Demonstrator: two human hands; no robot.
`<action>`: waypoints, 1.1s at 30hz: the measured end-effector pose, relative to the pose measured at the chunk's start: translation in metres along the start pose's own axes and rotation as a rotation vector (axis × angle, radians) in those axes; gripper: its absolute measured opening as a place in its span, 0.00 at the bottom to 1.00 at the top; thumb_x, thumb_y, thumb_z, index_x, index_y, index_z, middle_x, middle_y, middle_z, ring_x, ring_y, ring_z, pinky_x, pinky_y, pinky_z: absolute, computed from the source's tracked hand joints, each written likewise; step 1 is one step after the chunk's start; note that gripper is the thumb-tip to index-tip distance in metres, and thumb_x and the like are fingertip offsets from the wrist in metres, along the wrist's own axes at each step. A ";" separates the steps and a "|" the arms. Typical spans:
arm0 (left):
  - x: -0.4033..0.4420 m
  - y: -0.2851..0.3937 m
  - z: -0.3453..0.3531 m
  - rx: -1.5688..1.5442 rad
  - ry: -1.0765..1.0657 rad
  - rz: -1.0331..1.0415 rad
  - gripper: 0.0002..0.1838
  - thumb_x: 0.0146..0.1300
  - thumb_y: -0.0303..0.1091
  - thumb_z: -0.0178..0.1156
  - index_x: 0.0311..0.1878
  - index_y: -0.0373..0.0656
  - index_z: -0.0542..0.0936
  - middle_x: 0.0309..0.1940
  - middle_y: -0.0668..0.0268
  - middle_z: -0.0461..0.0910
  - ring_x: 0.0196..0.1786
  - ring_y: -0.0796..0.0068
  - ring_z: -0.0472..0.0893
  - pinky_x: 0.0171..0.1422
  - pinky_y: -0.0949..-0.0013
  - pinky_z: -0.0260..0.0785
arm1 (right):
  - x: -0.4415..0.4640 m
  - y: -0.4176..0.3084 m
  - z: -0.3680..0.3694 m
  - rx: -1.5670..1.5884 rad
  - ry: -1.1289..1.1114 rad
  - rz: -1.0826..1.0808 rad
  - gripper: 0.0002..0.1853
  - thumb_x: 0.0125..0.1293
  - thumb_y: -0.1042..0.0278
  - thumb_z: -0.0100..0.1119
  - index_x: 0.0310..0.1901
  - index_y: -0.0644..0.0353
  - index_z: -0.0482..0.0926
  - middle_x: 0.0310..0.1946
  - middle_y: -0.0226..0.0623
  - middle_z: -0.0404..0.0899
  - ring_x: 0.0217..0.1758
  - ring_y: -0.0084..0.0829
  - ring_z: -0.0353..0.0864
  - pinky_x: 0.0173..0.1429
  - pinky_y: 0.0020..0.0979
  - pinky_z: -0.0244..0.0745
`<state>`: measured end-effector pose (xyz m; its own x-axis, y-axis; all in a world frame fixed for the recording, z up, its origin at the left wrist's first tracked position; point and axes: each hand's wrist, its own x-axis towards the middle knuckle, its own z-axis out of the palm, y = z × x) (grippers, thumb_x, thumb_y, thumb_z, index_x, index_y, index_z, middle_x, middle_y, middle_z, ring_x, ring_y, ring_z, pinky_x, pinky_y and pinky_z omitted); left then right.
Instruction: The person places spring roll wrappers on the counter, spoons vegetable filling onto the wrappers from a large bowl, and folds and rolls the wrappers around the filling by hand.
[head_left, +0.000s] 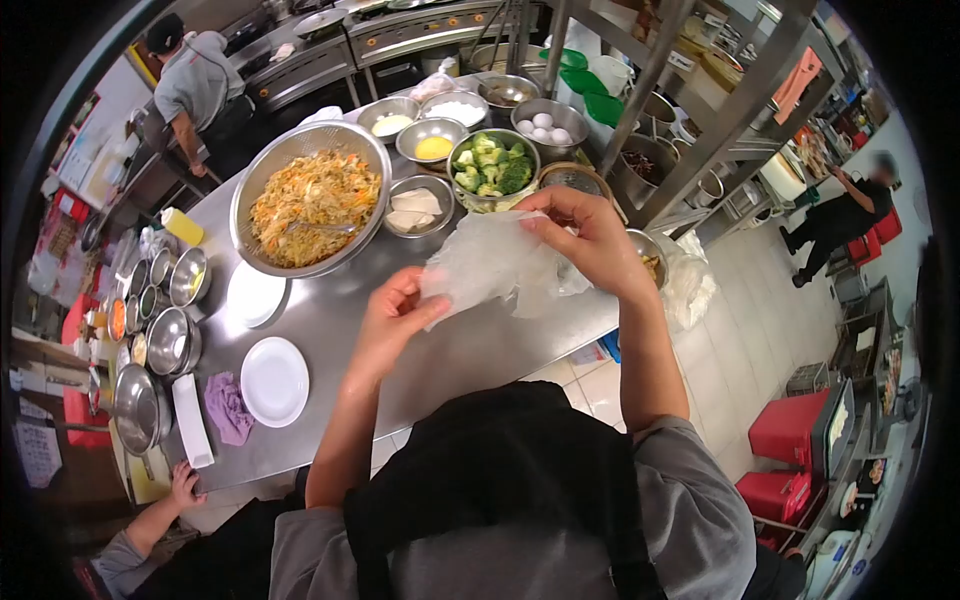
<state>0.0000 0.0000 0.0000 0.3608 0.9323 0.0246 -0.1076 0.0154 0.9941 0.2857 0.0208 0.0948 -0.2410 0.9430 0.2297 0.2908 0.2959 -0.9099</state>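
Observation:
A thin, crumpled piece of translucent white plastic is stretched between my two hands above the steel table; whether it is a bag or a glove I cannot tell. My left hand pinches its lower left edge between thumb and fingers. My right hand grips its upper right corner, higher and farther right. Just beyond the plastic are a bowl of pale blocks and a bowl of broccoli. A large perforated bowl of shredded noodle-and-vegetable mix stands to the left, with a utensil in it.
White plates and a purple cloth lie on the steel table. Steel bowls line its left end. Eggs fill a bowl at the back. A metal shelf post rises at right. Other people stand nearby; one hand touches the table.

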 end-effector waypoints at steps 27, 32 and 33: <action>-0.131 -0.117 -0.052 1.052 0.241 0.191 0.16 0.62 0.31 0.67 0.54 0.45 0.82 0.48 0.61 0.82 0.53 0.54 0.81 0.61 0.53 0.72 | -0.065 0.198 0.149 -0.346 -0.089 0.130 0.09 0.64 0.78 0.60 0.43 0.56 0.86 0.45 0.44 0.77 0.50 0.47 0.80 0.55 0.42 0.76; -0.129 -0.158 -0.082 1.103 0.829 -0.129 0.19 0.58 0.38 0.73 0.49 0.39 0.82 0.47 0.53 0.78 0.53 0.49 0.78 0.58 0.52 0.71 | -0.073 0.205 0.161 -0.434 0.043 0.303 0.16 0.66 0.67 0.63 0.53 0.62 0.79 0.46 0.48 0.79 0.47 0.50 0.82 0.51 0.46 0.78; -0.126 -0.161 -0.083 1.121 0.816 -0.161 0.19 0.57 0.39 0.74 0.48 0.39 0.82 0.49 0.52 0.76 0.54 0.49 0.76 0.59 0.51 0.70 | -0.071 0.209 0.163 -0.493 0.055 0.306 0.18 0.66 0.65 0.64 0.55 0.63 0.77 0.46 0.48 0.80 0.46 0.50 0.83 0.50 0.46 0.78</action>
<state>-0.1053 -0.0902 -0.1715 -0.3789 0.8987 0.2210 0.8126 0.2088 0.5441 0.2126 -0.0094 -0.1677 -0.0337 0.9994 0.0111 0.7394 0.0324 -0.6725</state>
